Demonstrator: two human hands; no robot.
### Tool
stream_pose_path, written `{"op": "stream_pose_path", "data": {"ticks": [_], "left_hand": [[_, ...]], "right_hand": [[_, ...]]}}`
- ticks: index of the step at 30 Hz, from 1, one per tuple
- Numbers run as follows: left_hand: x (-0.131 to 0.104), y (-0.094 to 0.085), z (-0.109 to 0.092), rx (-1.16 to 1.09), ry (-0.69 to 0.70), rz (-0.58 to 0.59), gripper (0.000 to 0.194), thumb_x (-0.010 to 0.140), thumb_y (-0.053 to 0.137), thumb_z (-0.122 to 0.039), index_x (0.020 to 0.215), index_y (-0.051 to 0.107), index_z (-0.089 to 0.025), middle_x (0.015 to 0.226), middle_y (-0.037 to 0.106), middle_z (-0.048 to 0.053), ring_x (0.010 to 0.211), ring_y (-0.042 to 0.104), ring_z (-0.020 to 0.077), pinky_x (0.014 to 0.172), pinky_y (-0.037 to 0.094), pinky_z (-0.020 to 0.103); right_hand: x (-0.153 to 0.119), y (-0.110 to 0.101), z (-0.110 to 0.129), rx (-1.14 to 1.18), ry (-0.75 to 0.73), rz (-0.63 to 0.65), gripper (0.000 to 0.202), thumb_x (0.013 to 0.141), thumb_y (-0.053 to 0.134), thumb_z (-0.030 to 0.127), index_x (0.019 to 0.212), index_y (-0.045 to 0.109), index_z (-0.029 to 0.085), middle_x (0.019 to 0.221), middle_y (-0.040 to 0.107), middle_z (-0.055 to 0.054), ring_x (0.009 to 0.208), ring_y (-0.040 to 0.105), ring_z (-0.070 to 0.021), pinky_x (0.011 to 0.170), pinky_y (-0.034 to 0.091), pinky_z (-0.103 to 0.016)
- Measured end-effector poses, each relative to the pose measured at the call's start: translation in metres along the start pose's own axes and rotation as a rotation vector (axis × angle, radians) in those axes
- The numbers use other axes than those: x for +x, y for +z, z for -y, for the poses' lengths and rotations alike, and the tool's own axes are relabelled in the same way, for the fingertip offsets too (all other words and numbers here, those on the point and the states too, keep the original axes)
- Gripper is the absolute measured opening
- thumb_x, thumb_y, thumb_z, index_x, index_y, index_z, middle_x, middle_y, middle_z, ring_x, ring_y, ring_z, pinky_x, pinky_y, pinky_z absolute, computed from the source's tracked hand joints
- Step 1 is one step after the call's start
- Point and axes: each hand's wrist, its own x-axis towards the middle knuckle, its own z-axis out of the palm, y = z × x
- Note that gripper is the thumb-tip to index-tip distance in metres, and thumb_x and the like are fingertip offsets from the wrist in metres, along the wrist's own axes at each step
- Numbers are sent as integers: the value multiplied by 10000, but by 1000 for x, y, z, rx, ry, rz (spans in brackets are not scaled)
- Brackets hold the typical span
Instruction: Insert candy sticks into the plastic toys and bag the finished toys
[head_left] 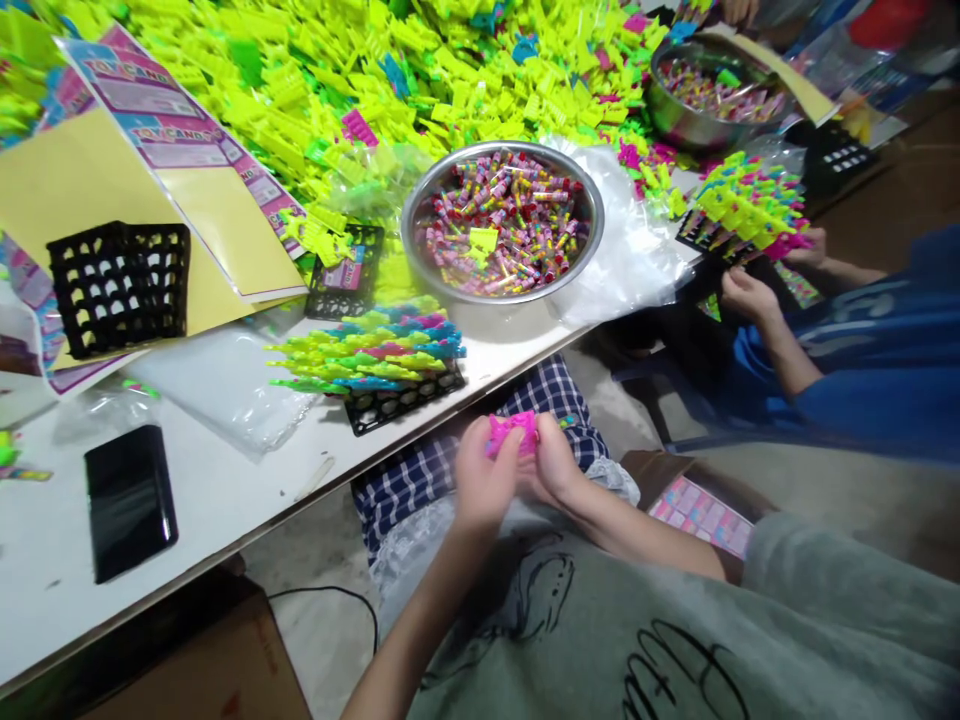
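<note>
A small pink plastic toy point(511, 432) sits between both my hands, held over my lap just below the table edge. My left hand point(484, 482) grips its left side and my right hand point(556, 467) grips its right side. On the table right above them stands a black grid tray point(401, 398) filled with green, blue and pink toys point(375, 350). Behind it a steel bowl point(420, 205) holds many small wrapped candies point(504, 222).
A heap of yellow-green plastic toys point(360, 70) covers the far table. An empty black grid tray point(120, 288), yellow cards point(82, 180), clear bags point(225, 385) and a black phone point(129, 500) lie at left. At right, another person's hands point(750, 295) hold a filled tray point(742, 205); a second bowl point(675, 115) stands behind.
</note>
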Motion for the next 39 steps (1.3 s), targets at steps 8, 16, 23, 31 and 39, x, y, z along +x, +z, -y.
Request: {"op": "stream_pose_path", "data": {"ticks": [8, 16, 23, 31, 39], "left_hand": [[4, -6, 0, -115, -122, 21, 224, 777, 532, -374, 826, 588, -162, 772, 604, 28, 735, 563, 148, 707, 444, 271], [4, -15, -5, -543, -427, 53, 333, 698, 627, -389, 926, 614, -147, 764, 639, 36, 643, 574, 132, 598, 455, 236], [-5, -15, -33, -595, -431, 140, 245, 720, 600, -337, 840, 609, -124, 623, 557, -11, 510, 451, 70, 509, 378, 187], [-12, -3, -34, -628, -427, 117, 196, 748, 570, -338, 769, 587, -144, 675, 559, -10, 563, 461, 76, 542, 374, 190], [-11, 1, -34, -664, -421, 146, 199, 761, 556, -336, 810, 596, -147, 653, 559, -11, 539, 453, 72, 506, 363, 183]], "right_hand": [[4, -4, 2, -53, 7, 202, 352, 753, 359, 445, 497, 372, 203, 318, 316, 64, 258, 231, -61, 293, 169, -174], [7, -25, 14, -431, -736, 475, 416, 693, 572, 489, 1008, 542, 219, 758, 561, -3, 613, 499, -135, 561, 402, -250], [12, -24, 20, -550, -1201, 497, 395, 742, 460, 529, 918, 625, 217, 753, 592, -32, 641, 536, -179, 554, 410, -291], [10, -19, 15, -532, -1309, 284, 387, 768, 302, 371, 715, 644, 198, 667, 603, -45, 609, 553, -192, 535, 406, -313], [13, -21, 18, -560, -1281, 251, 400, 761, 275, 387, 692, 621, 199, 655, 589, -48, 621, 555, -198, 552, 411, -322]]}}
